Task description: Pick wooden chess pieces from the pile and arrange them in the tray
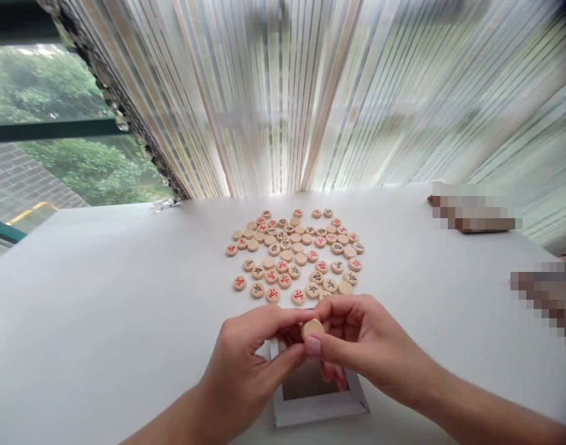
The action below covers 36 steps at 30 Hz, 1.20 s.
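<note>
Over the near side of the table, my left hand [252, 355] and my right hand [366, 340] meet at the fingertips. Between them is a round wooden Chinese chess piece [311, 329], a plain face turned up toward me; both thumbs and index fingers close around it. I cannot tell whether more pieces sit beneath it. Under the hands lies an open white cardboard box [322, 405] with a brownish inside, partly covered by my fingers. Just beyond, many loose Chinese chess pieces [283, 266] are spread flat, some showing red or black characters, others blank.
The white table [162, 321] runs back to a striped string curtain [273, 105]. Brown objects, blurred by pixels, stand at the right: one farther back [477, 216], one nearer [552, 303]. A window [46, 123] with trees outside is at the left.
</note>
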Each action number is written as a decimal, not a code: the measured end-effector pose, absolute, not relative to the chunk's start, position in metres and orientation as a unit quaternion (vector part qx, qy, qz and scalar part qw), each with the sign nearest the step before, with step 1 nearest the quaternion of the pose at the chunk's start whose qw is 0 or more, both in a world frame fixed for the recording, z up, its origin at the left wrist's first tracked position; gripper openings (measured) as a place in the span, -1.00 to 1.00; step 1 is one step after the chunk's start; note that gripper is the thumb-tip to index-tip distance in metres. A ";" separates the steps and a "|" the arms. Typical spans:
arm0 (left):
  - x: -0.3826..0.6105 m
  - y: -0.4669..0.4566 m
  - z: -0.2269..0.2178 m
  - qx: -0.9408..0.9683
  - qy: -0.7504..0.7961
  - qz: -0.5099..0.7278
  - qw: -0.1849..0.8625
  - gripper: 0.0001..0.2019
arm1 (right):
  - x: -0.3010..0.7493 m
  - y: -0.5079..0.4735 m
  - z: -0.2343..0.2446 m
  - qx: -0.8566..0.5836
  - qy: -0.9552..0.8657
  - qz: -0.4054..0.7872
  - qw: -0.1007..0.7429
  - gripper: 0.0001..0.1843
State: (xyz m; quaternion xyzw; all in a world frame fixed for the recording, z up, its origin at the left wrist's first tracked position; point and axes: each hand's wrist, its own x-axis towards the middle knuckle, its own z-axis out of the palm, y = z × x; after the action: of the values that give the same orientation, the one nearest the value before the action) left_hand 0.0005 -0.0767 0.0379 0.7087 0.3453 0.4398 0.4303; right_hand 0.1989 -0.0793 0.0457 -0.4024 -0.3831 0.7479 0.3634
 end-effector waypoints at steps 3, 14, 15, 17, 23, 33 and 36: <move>-0.001 -0.077 0.038 0.742 0.331 0.431 0.393 -0.69 | 0.201 -0.079 0.044 -0.417 -0.407 0.733 0.352 -0.57; -0.002 -0.076 0.037 0.686 0.361 0.440 0.453 -0.78 | 0.204 -0.076 0.043 -0.333 -0.423 0.755 0.376 -0.63; -0.002 -0.076 0.037 0.683 0.363 0.443 0.453 -0.78 | 0.204 -0.077 0.043 -0.331 -0.420 0.756 0.377 -0.65; -0.002 -0.076 0.037 0.684 0.359 0.450 0.448 -0.78 | 0.203 -0.077 0.044 -0.333 -0.415 0.758 0.377 -0.66; -0.002 -0.077 0.036 0.722 0.340 0.451 0.400 -0.74 | 0.200 -0.079 0.046 -0.358 -0.392 0.764 0.366 -0.60; -0.003 -0.077 0.038 0.725 0.346 0.441 0.400 -0.76 | 0.203 -0.077 0.048 -0.339 -0.426 0.749 0.377 -0.64; -0.002 -0.077 0.039 0.723 0.346 0.439 0.407 -0.76 | 0.203 -0.077 0.047 -0.340 -0.431 0.747 0.375 -0.66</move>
State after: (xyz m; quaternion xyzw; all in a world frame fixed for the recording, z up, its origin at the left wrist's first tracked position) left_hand -0.0024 -0.0767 0.0388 0.7227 0.3465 0.4386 0.4065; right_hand 0.2033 -0.0771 0.0468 -0.3398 -0.4312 0.7471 0.3748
